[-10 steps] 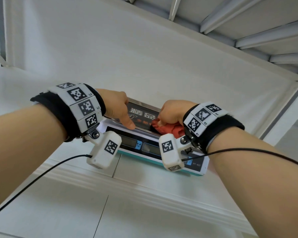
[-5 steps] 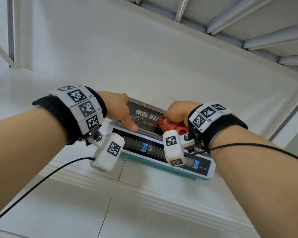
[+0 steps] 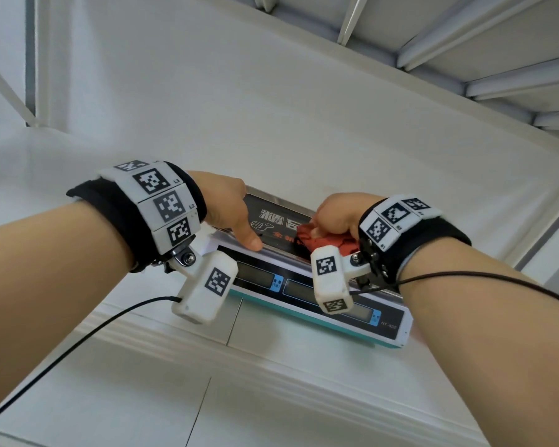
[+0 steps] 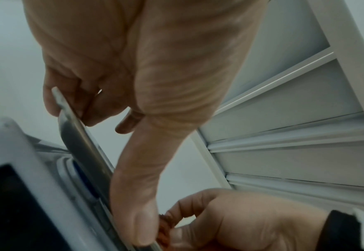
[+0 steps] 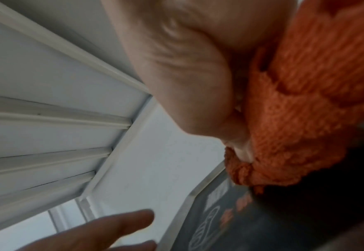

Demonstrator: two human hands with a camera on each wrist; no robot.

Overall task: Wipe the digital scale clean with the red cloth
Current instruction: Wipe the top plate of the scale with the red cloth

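Fingers (image 3: 331, 217) of our right hand (image 3: 342, 214) bunch the red cloth (image 3: 320, 241) | left hand (image 3: 226, 204) pinches the digital scale (image 3: 304, 285) platter | risk: hard rubbing shifts it.

You are looking at a white wall (image 3: 181, 79) in soft, even light. A white shelf (image 3: 304, 343) with a ridged front edge runs below, and pale slatted panels (image 3: 484, 43) angle across the upper right corner.

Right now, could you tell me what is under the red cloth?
The red cloth lies bunched on the digital scale platter's dark printed sheet, gripped by the right hand. The print beneath it is covered.
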